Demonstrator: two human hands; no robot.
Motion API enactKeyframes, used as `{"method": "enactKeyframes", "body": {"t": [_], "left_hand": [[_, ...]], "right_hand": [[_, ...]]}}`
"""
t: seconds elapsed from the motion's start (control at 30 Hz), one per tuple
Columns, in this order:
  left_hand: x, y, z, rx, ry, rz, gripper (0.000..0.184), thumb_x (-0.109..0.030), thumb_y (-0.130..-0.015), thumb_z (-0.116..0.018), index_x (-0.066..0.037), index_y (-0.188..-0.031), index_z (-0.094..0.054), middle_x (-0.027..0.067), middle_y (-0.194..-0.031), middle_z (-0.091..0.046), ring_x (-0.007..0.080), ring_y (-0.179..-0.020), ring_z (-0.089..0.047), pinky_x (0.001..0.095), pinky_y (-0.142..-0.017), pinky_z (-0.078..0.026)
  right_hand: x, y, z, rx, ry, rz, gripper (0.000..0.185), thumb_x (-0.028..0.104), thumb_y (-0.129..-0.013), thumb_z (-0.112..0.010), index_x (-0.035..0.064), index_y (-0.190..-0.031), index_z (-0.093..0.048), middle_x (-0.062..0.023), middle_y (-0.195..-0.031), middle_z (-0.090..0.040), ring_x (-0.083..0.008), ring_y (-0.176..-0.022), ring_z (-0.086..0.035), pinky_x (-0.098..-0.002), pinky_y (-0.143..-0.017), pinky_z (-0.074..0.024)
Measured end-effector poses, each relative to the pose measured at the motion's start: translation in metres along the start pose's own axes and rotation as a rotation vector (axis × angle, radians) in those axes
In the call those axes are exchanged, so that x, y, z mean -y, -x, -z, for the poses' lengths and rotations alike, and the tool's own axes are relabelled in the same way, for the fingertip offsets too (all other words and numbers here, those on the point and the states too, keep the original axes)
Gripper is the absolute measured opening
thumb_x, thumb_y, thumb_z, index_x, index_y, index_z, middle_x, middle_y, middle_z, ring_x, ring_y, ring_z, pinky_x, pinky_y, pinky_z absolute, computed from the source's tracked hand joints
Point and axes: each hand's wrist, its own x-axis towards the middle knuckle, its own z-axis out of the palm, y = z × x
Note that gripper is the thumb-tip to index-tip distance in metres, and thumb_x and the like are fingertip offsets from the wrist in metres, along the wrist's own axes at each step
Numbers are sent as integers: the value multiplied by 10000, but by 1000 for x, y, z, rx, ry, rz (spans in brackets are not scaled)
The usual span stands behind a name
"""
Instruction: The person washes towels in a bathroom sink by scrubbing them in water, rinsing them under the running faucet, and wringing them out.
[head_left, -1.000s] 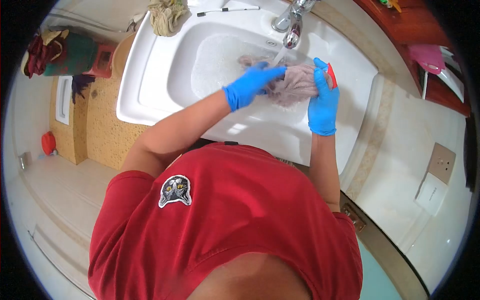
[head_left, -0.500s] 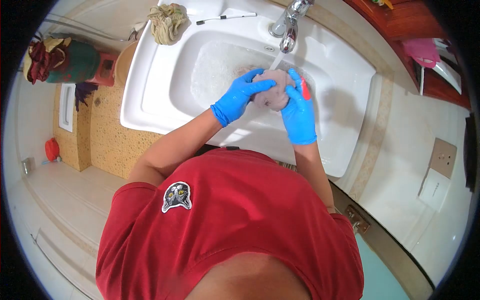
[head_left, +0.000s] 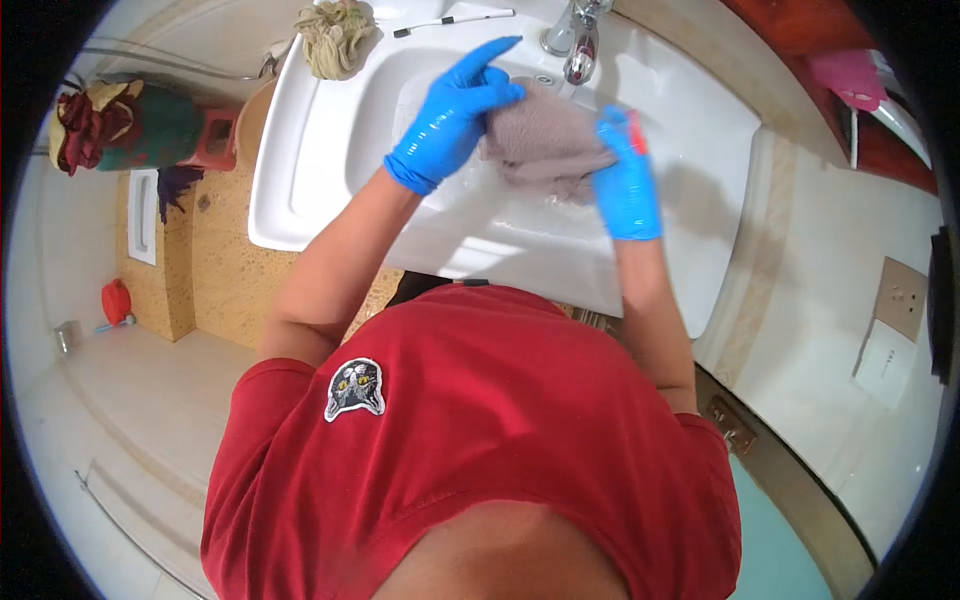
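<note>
A wet greyish-mauve cloth (head_left: 548, 135) is stretched between my two hands above the sink (head_left: 690, 130). Both hands wear blue rubber gloves. My left hand (head_left: 455, 125) pinches the cloth's left edge between thumb and fingers, with the index finger pointing out toward the tap. Gripping the right edge is my right hand (head_left: 627, 180), slightly blurred, with a red patch on its glove. Behind the cloth stands the chrome tap (head_left: 580, 60). The cloth hides much of the basin.
A crumpled olive-beige cloth (head_left: 335, 40) lies on the sink's back left corner, beside a black-and-white marker (head_left: 453, 22). At the far left are a green container (head_left: 150, 125) and a red stool (head_left: 215, 138). A wall socket (head_left: 900, 295) is on the right.
The cloth was bunched up under the running tap; now it is spread out and lifted between my hands. My hands have moved apart, the left one up and leftward, the right one rightward.
</note>
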Motion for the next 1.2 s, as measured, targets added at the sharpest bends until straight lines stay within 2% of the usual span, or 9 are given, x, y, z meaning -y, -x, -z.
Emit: {"method": "enactKeyframes", "body": {"t": [0.27, 0.33, 0.4, 0.47, 0.53, 0.63, 0.73, 1.03, 1.2], "left_hand": [[-86, 4, -36, 29, -14, -180, 539, -51, -822, -570, 3, -1320, -371, -23, -859, -504, 79, -821, -487, 180, -784, -381], [-146, 11, -104, -389, -134, 112, 452, -80, -839, -569, -2, -1265, -441, -17, -850, -529, 84, -810, -506, 185, -770, -391], [-64, 19, -48, 50, -735, -619, 775, -226, -745, -707, -8, -1358, -285, 88, -1203, -472, 203, -1150, -445, 302, -982, -332], [-54, 28, -61, 45, -930, -609, 925, -291, -709, -734, 0, -1392, -182, 171, -1247, -392, 266, -1175, -385, 360, -980, -326], [-14, 25, -52, 195, -849, -440, 1116, -405, -640, -773, -14, -1404, -60, 242, -1418, -109, 356, -1327, -140, 434, -1055, -223], [35, 12, -34, 161, -476, -181, 646, -292, -834, -609, 1, -1335, -324, 180, -1289, -427, 267, -1213, -404, 343, -999, -333], [36, 10, -13, -31, -267, -1, 382, -147, -893, -490, 25, -1233, -474, 89, -1131, -564, 135, -1024, -508, 278, -914, -393], [-17, -2, 3, 98, -293, 187, 335, -89, -795, -506, 77, -1079, -564, 111, -1023, -601, 165, -943, -552, 279, -881, -424], [-40, 4, -3, 74, -241, 125, 388, -107, -740, -527, 78, -1080, -563, 116, -1027, -601, 177, -949, -557, 275, -883, -422]], "right_hand": [[117, 49, -87, 359, -135, 341, 550, -2, -825, -519, 29, -1340, -327, -110, -1250, -442, -208, -1188, -408, -358, -1020, -296], [129, 69, -143, 163, -46, 497, 385, 173, -887, -495, -11, -1222, -449, -95, -1116, -537, -169, -1030, -511, -291, -922, -383], [131, 72, -157, -50, 735, 841, 365, 233, -917, -482, -30, -1168, -509, -83, -1049, -581, -147, -953, -558, -255, -874, -422], [126, 67, -150, -308, 2272, 1171, 336, 177, -915, -481, -30, -1178, -505, -73, -1047, -574, -143, -958, -550, -249, -878, -414], [114, 65, -145, -110, 2501, 1104, 367, 90, -885, -482, -25, -1231, -441, -76, -1130, -512, -159, -1040, -490, -272, -923, -368], [84, 64, -115, 506, 714, 601, 626, -86, -797, -489, -11, -1373, -254, -99, -1383, -337, -213, -1276, -323, -349, -1053, -243], [74, 50, -79, 252, 693, 547, 629, -62, -790, -522, -8, -1365, -271, -101, -1365, -355, -205, -1259, -342, -322, -1043, -252], [0, -9, 20, -281, 1845, 632, 370, 164, -662, -684, 87, -1021, -644, -124, -766, -579, -315, -700, -515, -393, -693, -448], [-15, -12, 40, -6, 1000, 320, 368, 175, -765, -650, -5, -1079, -581, -52, -896, -602, -182, -847, -561, -320, -781, -446]]}}
